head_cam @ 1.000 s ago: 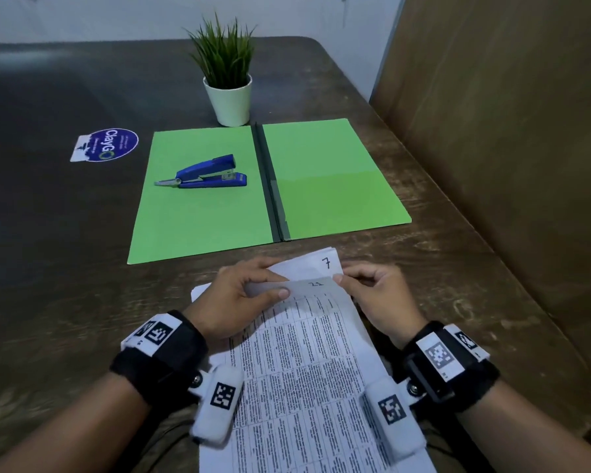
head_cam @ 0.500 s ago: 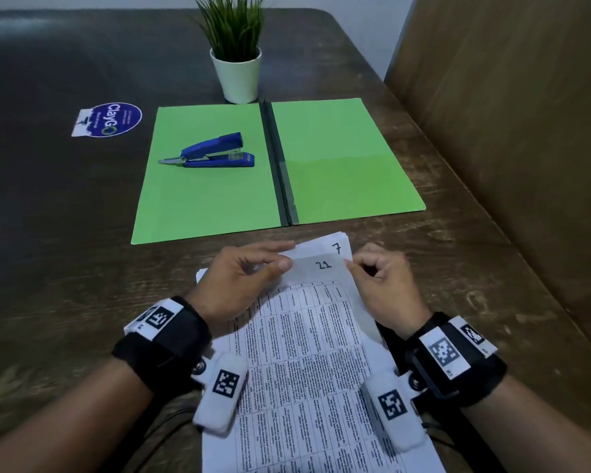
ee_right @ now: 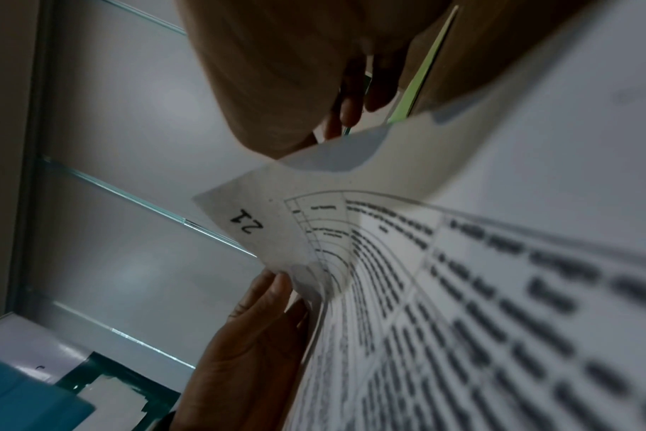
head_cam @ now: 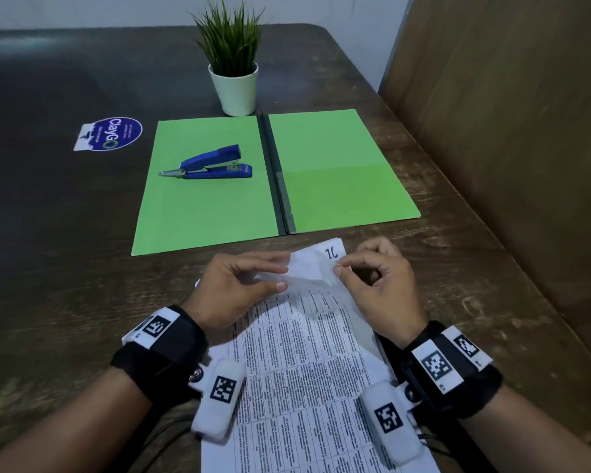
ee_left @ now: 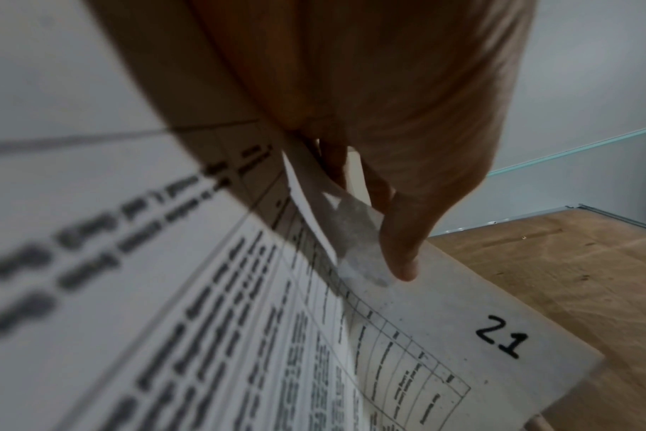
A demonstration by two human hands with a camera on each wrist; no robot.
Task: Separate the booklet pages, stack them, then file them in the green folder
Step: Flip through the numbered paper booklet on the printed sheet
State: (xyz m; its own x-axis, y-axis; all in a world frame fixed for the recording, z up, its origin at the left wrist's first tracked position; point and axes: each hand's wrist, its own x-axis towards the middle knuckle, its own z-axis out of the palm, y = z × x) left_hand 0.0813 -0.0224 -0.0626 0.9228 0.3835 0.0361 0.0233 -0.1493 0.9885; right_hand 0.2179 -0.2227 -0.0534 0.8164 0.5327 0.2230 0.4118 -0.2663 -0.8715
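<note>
Booklet pages (head_cam: 307,363) lying low and centre in the head view on the wooden counter (head_cam: 458,274), top corner pinched from both sides: left hand (head_cam: 239,285) with fingers (ee_left: 399,248) curled onto the lifted sheet, right hand (head_cam: 379,285) nipping the corner marked 16 between thumb and forefinger. Green folder (head_cam: 338,172) spread open above them mid-frame, apart from the pages, blue stapler (head_cam: 212,163) resting on its left leaf, potted plant (head_cam: 234,63) just behind its spine.
</note>
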